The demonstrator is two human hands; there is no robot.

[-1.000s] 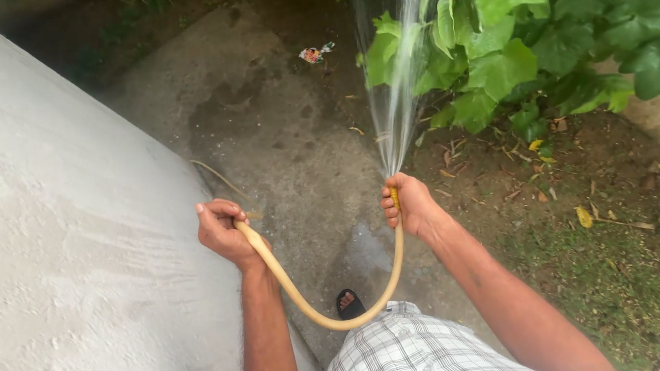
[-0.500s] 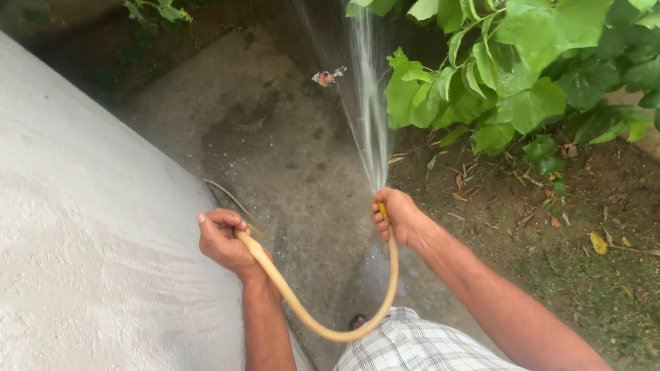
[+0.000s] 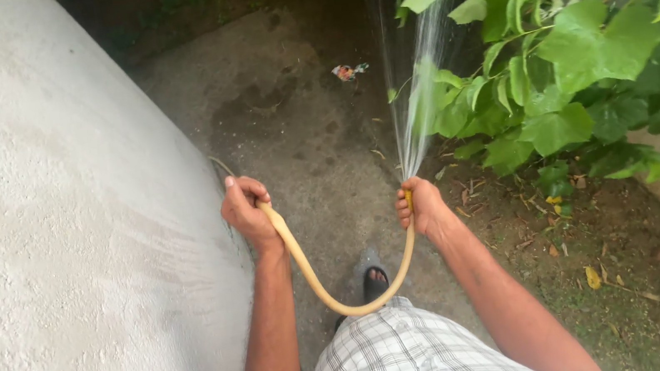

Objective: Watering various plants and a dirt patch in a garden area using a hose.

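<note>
A tan garden hose (image 3: pixel 315 280) sags in a loop between my two hands. My left hand (image 3: pixel 249 210) grips the hose close to the rough white wall (image 3: pixel 60 244). My right hand (image 3: pixel 423 206) is closed around the hose's end, and a fan of water (image 3: pixel 418 82) sprays up and away from it onto the big green leaves of a plant (image 3: pixel 568 72). My foot in a dark sandal (image 3: pixel 374 281) stands on the concrete path below the loop.
The concrete path (image 3: pixel 297 122) runs ahead between the wall and a soil bed (image 3: pixel 608 260) strewn with fallen yellow leaves. A small colourful scrap of litter (image 3: pixel 348 71) lies on the path farther on. Checked shorts (image 3: pixel 402 361) fill the bottom.
The spray has swung from straight ahead to the right, onto the leaves. Both hands sit slightly higher and farther right in view, and my sandalled foot has stepped forward.
</note>
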